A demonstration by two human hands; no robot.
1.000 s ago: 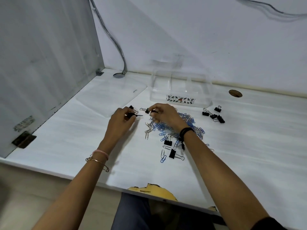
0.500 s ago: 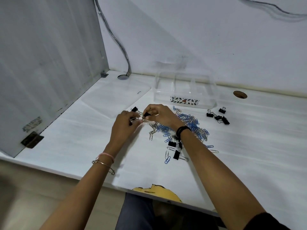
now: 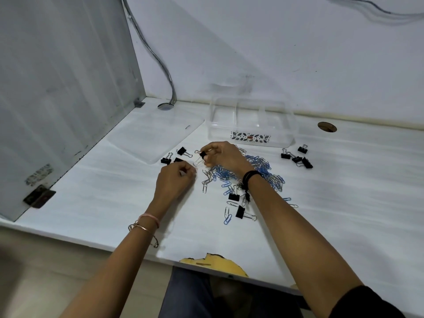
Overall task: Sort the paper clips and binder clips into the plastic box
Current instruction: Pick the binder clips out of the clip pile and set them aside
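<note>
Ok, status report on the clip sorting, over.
Right hand pinches a binder clip. Left hand curled, hold unclear. Plastic box shows no clips inside. Nothing blocks it.

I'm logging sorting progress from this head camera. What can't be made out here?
- Head view: whether the left hand holds anything; its curled fingers face away from the camera.
- Head view: part of the paper clip pile, covered by the right hand, which pinches a binder clip, and by its forearm.
- Head view: the pile's clip count; the clips are too small and tangled.
</note>
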